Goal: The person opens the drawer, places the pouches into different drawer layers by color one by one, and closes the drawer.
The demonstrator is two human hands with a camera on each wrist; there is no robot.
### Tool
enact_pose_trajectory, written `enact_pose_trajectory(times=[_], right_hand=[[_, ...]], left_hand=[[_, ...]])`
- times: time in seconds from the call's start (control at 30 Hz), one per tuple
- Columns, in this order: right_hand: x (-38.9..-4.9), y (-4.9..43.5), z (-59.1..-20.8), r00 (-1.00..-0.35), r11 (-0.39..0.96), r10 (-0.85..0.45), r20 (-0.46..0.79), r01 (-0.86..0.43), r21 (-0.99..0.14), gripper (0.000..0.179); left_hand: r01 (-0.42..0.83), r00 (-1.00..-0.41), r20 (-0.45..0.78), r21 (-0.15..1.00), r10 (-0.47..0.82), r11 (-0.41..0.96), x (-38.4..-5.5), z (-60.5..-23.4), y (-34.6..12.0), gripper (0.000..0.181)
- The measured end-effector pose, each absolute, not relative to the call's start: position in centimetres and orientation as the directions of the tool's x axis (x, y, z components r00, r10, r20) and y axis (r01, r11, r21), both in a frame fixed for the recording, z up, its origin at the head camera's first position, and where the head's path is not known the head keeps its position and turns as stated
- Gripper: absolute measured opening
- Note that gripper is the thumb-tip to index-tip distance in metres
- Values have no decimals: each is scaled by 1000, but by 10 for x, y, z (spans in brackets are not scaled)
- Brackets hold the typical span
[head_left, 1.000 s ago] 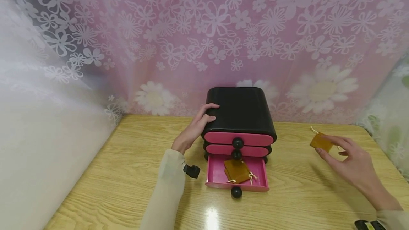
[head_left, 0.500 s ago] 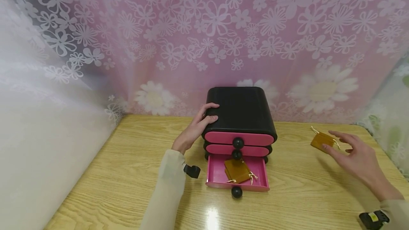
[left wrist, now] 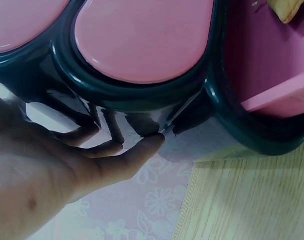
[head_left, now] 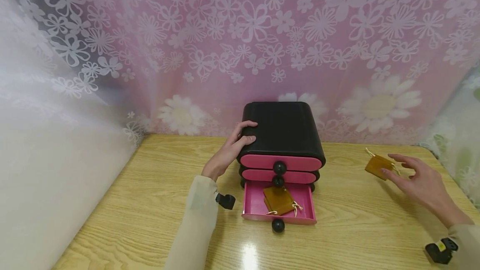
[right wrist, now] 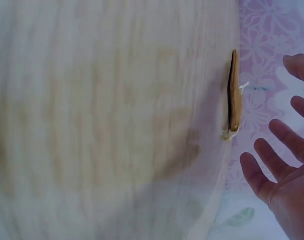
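Observation:
A black mini drawer cabinet (head_left: pixel 281 126) with pink drawer fronts stands on the table, its bottom drawer (head_left: pixel 253 201) pulled out. Inside that drawer lie mustard-brown drawstring pouches (head_left: pixel 278 200), stacked askew with cream cords. My left hand (head_left: pixel 226 151) rests on the cabinet's left upper edge; in the left wrist view its fingers (left wrist: pixel 142 152) lie against the side. Off to the right, another mustard-brown pouch (head_left: pixel 376 166) lies on the table. My right hand (head_left: pixel 423 184) hovers beside it with fingers spread, the thumb tip overlapping it in the head view. The right wrist view shows the hand (right wrist: pixel 291 185) apart from the pouch (right wrist: pixel 234 95).
The wooden table (head_left: pixel 150 203) ends at a pink flowered curtain (head_left: pixel 210 74) behind the cabinet. White cloth (head_left: pixel 56 157) hangs along the left side, and a pale leaf-patterned cloth (head_left: pixel 461 149) along the right. Round black knobs (head_left: pixel 278 225) stick out from the drawers.
My right hand has drawn back to the right from the loose pouch, its fingers now off it. My left hand, the cabinet and the drawer stay as they were.

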State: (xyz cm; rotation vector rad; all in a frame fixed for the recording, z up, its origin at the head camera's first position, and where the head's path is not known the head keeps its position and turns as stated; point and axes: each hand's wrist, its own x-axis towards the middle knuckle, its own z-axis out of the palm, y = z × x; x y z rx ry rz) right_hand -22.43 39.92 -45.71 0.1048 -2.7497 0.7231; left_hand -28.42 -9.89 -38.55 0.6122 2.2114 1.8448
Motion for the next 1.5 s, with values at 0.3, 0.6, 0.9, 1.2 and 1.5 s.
enact_pose_trajectory(times=[0.3,0.6,0.9,1.2,1.5], right_hand=[[-230,411,-466,-977,879,29,213,-76,-471,64],[-236,416,-471,-986,865,-17,167,-99,-492,58],[-242,420,-471,-990,869,-50,128,-107,-482,60],[-246,422,-474,-984,884,-75,160,-140,-446,54],[-245,419,-473,-984,885,-67,167,-136,-445,45]], left_hand=[[196,-894,119,971,432,137,-283,-385,-99,41],[194,-897,119,971,425,138,-284,-387,-99,40],[193,-898,117,971,425,139,-284,-387,-100,40],[200,-898,125,970,423,139,-285,-387,-99,40],[189,-900,112,971,421,146,-286,-388,-99,39]])
